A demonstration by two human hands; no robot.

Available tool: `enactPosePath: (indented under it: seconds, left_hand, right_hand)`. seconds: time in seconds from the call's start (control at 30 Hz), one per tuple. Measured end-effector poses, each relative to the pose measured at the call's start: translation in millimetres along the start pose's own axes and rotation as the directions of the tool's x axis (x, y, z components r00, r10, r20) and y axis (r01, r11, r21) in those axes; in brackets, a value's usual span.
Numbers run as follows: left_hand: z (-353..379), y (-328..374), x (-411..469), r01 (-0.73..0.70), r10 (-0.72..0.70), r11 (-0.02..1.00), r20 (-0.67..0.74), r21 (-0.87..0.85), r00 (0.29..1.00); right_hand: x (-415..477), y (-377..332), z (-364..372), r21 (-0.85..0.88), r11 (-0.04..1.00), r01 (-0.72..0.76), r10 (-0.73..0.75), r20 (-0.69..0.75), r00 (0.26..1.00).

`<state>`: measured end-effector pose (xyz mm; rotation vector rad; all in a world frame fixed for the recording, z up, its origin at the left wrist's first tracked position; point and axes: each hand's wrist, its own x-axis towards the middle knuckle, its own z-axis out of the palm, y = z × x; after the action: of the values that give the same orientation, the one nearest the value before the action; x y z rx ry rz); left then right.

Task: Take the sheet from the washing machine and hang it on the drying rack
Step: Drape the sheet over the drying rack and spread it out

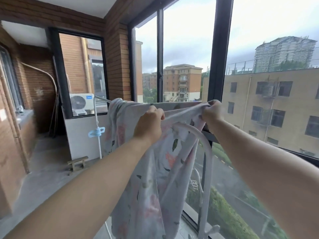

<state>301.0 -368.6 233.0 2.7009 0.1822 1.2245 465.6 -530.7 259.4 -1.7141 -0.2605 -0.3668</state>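
Observation:
A pale grey sheet with pink flowers and dark leaves hangs over the white drying rack, draped down in front of the window. My left hand pinches the sheet's top edge near the middle. My right hand grips the same edge further right, with the cloth pulled taut between the two hands. The rack's curved near end shows under the cloth; its far upright stands to the left. The rack's top rail is mostly hidden by the sheet.
A blue clothes peg is clipped to the rack's far upright. Large black-framed windows run along the right. A white air-conditioner unit sits behind the far window. A small wooden stool stands on the grey floor. Brick walls line the left.

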Motion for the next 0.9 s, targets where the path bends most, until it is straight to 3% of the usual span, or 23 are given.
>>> enactPosePath:
  seconds: [0.07, 0.13, 0.23, 0.33, 0.43, 0.53, 0.63, 0.77, 0.9]
  left_hand:
    - [3.9, 4.5, -0.9, 0.045, -0.044, 0.998, -0.032, 0.034, 0.999]
    - [7.9, 7.4, -4.8, 0.109, -0.105, 0.992, -0.061, 0.058, 0.993]
    - [14.2, 17.3, -13.5, 0.204, -0.198, 0.975, -0.079, 0.085, 0.977]
    - [22.7, 30.2, -22.9, 0.283, -0.269, 0.952, -0.118, 0.119, 0.956]
    - [26.4, 44.0, -29.6, 0.357, -0.335, 0.925, -0.160, 0.132, 0.928]
    - [21.2, 62.6, -37.2, 0.417, -0.385, 0.897, -0.201, 0.148, 0.901]
    - [10.0, 75.8, -44.4, 0.443, -0.403, 0.876, -0.215, 0.193, 0.890]
    - [-0.4, 85.6, -52.6, 0.389, -0.331, 0.876, -0.234, 0.283, 0.914]
    - [0.1, 77.7, -70.5, 0.242, -0.191, 0.889, -0.166, 0.389, 0.967]
  right_hand:
    - [0.9, 7.3, -11.6, -0.280, 0.882, 0.380, -0.394, 0.006, 0.919]
    - [9.4, 30.7, -24.2, -0.431, 0.669, 0.606, -0.593, 0.182, 0.784]
    - [22.2, 65.8, -42.7, -0.525, 0.505, 0.685, -0.474, 0.495, 0.728]
    - [22.3, 86.5, -51.3, -0.577, 0.317, 0.753, -0.391, 0.644, 0.658]
    - [14.8, 93.7, -47.5, -0.527, 0.389, 0.755, -0.347, 0.675, 0.651]
    - [7.7, 95.9, -49.0, -0.553, 0.470, 0.688, -0.184, 0.701, 0.689]
    - [3.4, 109.3, -57.4, -0.647, 0.572, 0.505, 0.030, 0.631, 0.775]
    - [-5.4, 130.0, -67.1, -0.653, 0.715, 0.252, 0.247, 0.572, 0.782]
    - [-6.2, 101.2, -66.9, -0.388, 0.921, 0.045, 0.181, 0.528, 0.830]
